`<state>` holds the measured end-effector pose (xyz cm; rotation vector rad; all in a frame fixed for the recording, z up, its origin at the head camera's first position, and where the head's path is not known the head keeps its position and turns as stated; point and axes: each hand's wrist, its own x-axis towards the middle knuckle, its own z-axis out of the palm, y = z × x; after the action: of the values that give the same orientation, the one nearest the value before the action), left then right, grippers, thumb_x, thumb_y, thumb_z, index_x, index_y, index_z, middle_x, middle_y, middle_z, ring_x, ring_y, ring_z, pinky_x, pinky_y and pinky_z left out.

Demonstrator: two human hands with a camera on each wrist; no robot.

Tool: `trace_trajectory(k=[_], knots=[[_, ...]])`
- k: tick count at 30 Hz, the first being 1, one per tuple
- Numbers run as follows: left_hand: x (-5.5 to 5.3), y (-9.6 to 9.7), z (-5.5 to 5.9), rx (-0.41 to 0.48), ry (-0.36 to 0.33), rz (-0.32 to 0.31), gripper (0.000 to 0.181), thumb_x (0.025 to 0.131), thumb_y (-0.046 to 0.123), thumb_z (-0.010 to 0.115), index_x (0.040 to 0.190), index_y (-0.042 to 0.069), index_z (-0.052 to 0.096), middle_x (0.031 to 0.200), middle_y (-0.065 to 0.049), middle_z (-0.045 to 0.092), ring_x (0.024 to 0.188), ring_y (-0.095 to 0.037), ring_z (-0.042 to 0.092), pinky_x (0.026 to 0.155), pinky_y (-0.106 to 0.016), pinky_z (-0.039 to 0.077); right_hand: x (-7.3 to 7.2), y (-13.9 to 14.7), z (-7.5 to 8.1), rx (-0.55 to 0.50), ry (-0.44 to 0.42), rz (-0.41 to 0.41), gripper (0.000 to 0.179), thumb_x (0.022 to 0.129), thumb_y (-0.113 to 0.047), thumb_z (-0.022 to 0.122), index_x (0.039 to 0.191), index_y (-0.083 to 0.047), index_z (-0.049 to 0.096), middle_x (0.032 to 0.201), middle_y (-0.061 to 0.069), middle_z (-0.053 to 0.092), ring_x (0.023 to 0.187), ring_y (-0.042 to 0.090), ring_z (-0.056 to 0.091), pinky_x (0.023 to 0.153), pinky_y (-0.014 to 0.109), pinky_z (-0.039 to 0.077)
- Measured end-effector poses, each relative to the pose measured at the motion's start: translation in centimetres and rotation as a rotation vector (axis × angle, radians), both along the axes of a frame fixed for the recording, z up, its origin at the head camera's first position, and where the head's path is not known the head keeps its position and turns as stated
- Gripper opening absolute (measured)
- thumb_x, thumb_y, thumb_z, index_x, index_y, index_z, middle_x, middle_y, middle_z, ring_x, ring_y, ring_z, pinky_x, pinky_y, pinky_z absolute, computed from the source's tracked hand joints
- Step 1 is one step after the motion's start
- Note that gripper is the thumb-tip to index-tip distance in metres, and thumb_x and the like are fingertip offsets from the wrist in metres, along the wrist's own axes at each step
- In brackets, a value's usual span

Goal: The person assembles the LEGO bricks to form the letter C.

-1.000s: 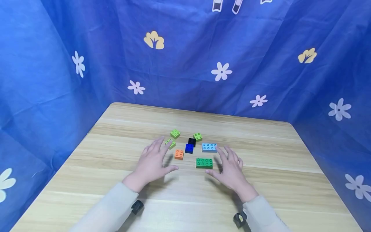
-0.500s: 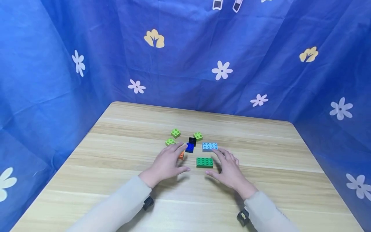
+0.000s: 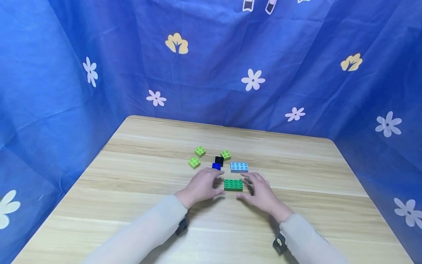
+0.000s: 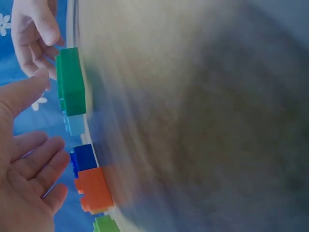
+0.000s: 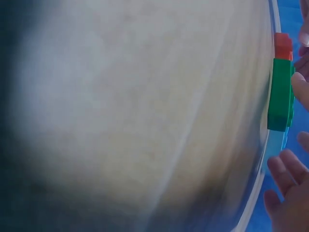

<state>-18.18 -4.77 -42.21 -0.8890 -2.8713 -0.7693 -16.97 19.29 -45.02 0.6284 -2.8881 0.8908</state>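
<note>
A green brick (image 3: 233,185) with two rows of studs lies on the table between both hands. My left hand (image 3: 202,186) is at its left side, thumb and fingers spread apart and holding nothing. On the other side, my right hand (image 3: 260,192) has thumb and fingers parted near the brick's right end, also holding nothing. The orange brick (image 4: 95,189) shows in the left wrist view but is covered by the left hand in the head view. Just beyond the left fingers sits the dark blue brick (image 3: 216,167), partly hidden. A light blue brick (image 3: 239,167) lies behind the green one.
A black brick (image 3: 219,161) lies behind the dark blue one. Three lime green bricks are at the back: one at the left (image 3: 194,162), another farther back (image 3: 200,151), a third to the right (image 3: 225,155). The wooden table (image 3: 132,154) meets a blue curtain (image 3: 211,66).
My left hand has moved right, across the orange brick, to the green brick's left side. The right hand has shifted only slightly, its fingers drawing nearer the green brick. The bricks stay put.
</note>
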Motion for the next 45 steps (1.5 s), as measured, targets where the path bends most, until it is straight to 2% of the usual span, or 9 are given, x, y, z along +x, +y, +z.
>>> trace_trajectory(k=[8, 13, 17, 25, 34, 45], knots=[[-0.5, 1.1, -0.3, -0.023, -0.033, -0.015, 0.059, 0.073, 0.031, 0.081, 0.119, -0.001, 0.062, 0.114, -0.013, 0.065, 0.109, -0.028, 0.058, 0.098, -0.041, 0.043, -0.5, 0.3, -0.3, -0.089, -0.028, 0.007, 0.070, 0.073, -0.031, 0.082, 0.132, -0.007, 0.052, 0.119, 0.009, 0.058, 0.108, 0.025, 0.057, 0.099, 0.047, 0.041], [-0.8, 1.4, -0.4, -0.044, -0.036, -0.008, 0.054, 0.073, 0.028, 0.082, 0.116, 0.000, 0.064, 0.112, -0.011, 0.066, 0.108, -0.027, 0.059, 0.097, -0.040, 0.043, -0.7, 0.3, -0.5, -0.090, -0.028, 0.008, 0.061, 0.074, -0.026, 0.082, 0.126, -0.008, 0.056, 0.113, 0.004, 0.061, 0.102, 0.019, 0.059, 0.096, 0.041, 0.044], [-1.1, 1.6, -0.6, -0.069, -0.023, -0.012, 0.047, 0.074, 0.028, 0.082, 0.111, 0.003, 0.067, 0.104, -0.007, 0.068, 0.101, -0.023, 0.061, 0.092, -0.039, 0.045, -0.8, 0.2, -0.5, -0.099, -0.039, 0.004, 0.054, 0.075, -0.023, 0.082, 0.123, -0.009, 0.059, 0.110, 0.002, 0.062, 0.100, 0.018, 0.060, 0.093, 0.038, 0.046], [-1.4, 1.8, -1.0, -0.112, -0.018, -0.027, 0.038, 0.077, 0.025, 0.080, 0.108, 0.005, 0.069, 0.101, -0.005, 0.068, 0.097, -0.021, 0.062, 0.089, -0.039, 0.046, -0.8, -0.2, -0.7, -0.117, -0.053, -0.029, 0.041, 0.077, -0.017, 0.080, 0.114, -0.010, 0.064, 0.104, -0.001, 0.065, 0.097, 0.018, 0.060, 0.091, 0.037, 0.047], [-0.7, 1.2, -0.8, -0.079, -0.030, -0.065, 0.038, 0.077, 0.023, 0.080, 0.108, 0.005, 0.069, 0.102, -0.005, 0.069, 0.097, -0.021, 0.062, 0.092, -0.039, 0.045, -0.1, -0.3, -0.8, -0.162, -0.069, -0.004, 0.037, 0.077, -0.014, 0.079, 0.111, -0.012, 0.065, 0.099, -0.005, 0.067, 0.094, 0.015, 0.062, 0.089, 0.038, 0.048], [0.8, -1.0, -0.7, -0.013, 0.047, -0.122, 0.036, 0.074, 0.022, 0.081, 0.104, 0.005, 0.069, 0.098, -0.005, 0.069, 0.092, -0.020, 0.062, 0.090, -0.040, 0.046, 1.2, -1.3, -1.0, -0.205, -0.050, 0.053, 0.036, 0.076, -0.019, 0.080, 0.109, -0.014, 0.065, 0.097, -0.008, 0.067, 0.089, 0.010, 0.062, 0.084, 0.033, 0.051]])
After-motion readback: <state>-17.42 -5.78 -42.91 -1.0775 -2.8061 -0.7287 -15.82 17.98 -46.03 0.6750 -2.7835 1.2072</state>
